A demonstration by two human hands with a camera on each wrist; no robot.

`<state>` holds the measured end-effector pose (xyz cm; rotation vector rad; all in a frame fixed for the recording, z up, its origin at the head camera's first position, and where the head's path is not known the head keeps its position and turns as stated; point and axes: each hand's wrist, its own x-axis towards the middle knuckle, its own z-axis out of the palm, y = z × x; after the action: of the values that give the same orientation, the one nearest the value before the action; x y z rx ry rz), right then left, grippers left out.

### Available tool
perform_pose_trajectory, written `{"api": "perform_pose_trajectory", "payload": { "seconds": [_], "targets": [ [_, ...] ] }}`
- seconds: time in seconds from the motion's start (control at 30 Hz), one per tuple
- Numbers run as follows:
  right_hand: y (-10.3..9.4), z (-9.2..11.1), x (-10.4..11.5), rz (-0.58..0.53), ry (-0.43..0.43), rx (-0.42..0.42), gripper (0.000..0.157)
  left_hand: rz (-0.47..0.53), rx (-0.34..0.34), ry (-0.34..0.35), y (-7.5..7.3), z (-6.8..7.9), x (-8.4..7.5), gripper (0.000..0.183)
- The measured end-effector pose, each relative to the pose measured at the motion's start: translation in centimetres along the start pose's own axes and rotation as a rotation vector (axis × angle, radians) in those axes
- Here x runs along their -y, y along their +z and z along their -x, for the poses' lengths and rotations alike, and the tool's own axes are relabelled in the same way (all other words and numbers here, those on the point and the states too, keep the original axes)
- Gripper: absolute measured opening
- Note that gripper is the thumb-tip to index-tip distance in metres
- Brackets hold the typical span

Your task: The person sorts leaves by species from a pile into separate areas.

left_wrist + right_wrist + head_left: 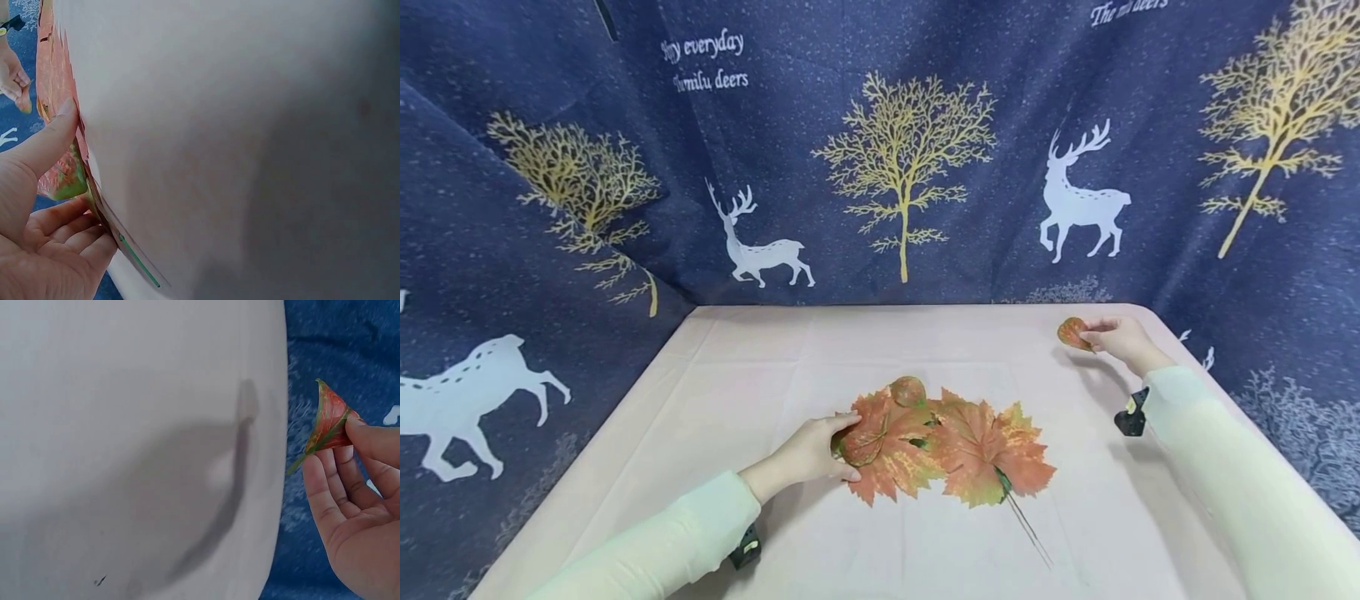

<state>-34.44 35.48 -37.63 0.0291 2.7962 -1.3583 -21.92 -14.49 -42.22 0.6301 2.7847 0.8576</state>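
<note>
A navy backdrop [850, 42] printed with gold trees and white deer stands behind a pale pink tabletop [737, 367]. Near the middle of that surface lies the maple leaf cluster [992, 442], orange-red with yellow-green tips, its 2 thin wire stems [1028, 529] pointing toward the person. The left hand [816, 450] holds the cluster's left end, thumb on the near side and fingers on the far side, around a rounded leaf [861, 448]; a light hold there probably steadies the pile without creasing it. Its forearm comes in low from the near left.

The right arm reaches well out to the far right corner, wrist raised. There the right hand [1117, 337] pinches 1 small red-green leaf [1072, 332] between thumb and fingertips, lifted off the tabletop with its shadow below, while its short green stem [295, 464] sticks out free. Gripping near the stem rather than across the blade would likely keep the leaf from bending. At the cluster's top edge sits 1 more small round leaf [908, 392], apart from either hand.
</note>
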Motion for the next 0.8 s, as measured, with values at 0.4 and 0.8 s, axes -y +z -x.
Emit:
{"api": "perform_pose_trajectory", "payload": {
  "seconds": [0.4, 0.8],
  "targets": [
    [-0.1, 0.1, -2.2, 0.008, 0.047, 0.003, 0.041, -0.013, 0.015, 0.014, 0.0, 0.1, -0.1, 0.088],
    [0.6, -0.3, -2.2, 0.058, 0.066, -0.006, 0.041, -0.02, 0.004, 0.008, 0.2, 0.1, 0.2, 0.087]
  ]
}}
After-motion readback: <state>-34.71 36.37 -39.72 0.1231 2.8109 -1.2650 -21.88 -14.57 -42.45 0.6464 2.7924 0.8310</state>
